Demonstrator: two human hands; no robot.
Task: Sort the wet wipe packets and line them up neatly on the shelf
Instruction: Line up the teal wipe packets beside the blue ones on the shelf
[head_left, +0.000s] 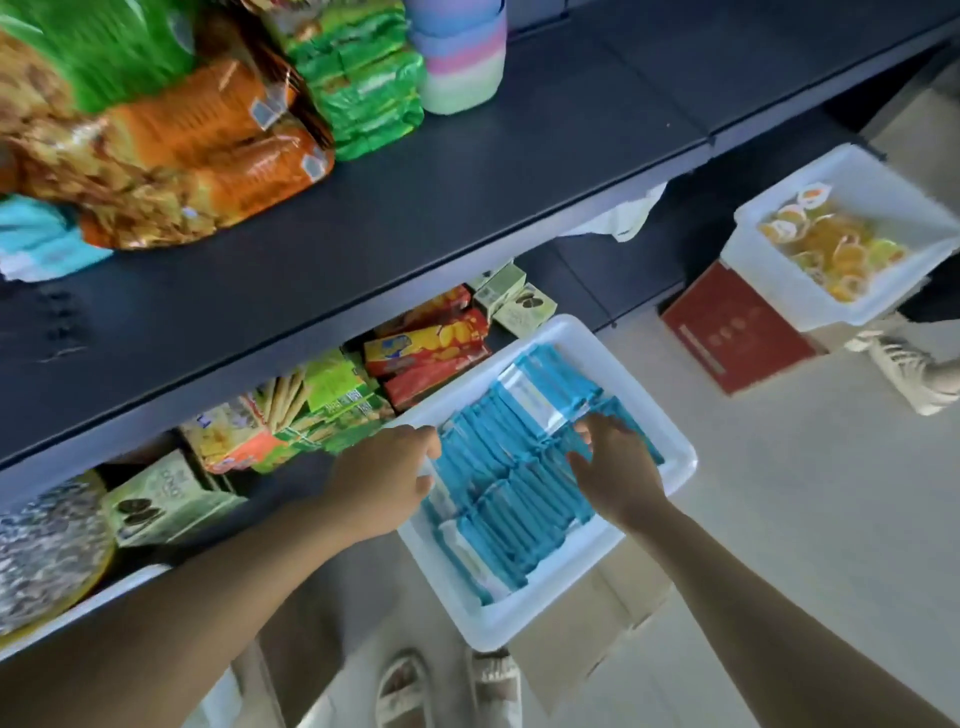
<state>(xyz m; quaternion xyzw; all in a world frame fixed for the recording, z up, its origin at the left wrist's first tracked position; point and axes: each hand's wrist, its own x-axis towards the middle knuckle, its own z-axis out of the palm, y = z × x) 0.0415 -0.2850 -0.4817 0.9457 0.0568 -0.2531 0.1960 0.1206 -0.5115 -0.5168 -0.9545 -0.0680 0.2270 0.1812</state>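
Observation:
A white plastic bin (649, 431) sits low in front of the shelving, packed with several blue wet wipe packets (509, 467) standing on edge in rows. My left hand (384, 478) is at the bin's left rim, fingers curled over the rim and the outer packets. My right hand (613, 467) reaches into the bin from the right, fingers dipping among the packets near the middle. A few blue wipe packets (41, 244) lie at the far left of the dark shelf (467, 197).
The dark shelf holds orange and green snack bags (208, 135) and a pastel roll pack (462, 57) at its back left. Biscuit boxes (431, 348) fill the lower shelf. A second white bin (779, 270) of yellow cups, a red box (737, 332) and someone's shoe (914, 374) stand right.

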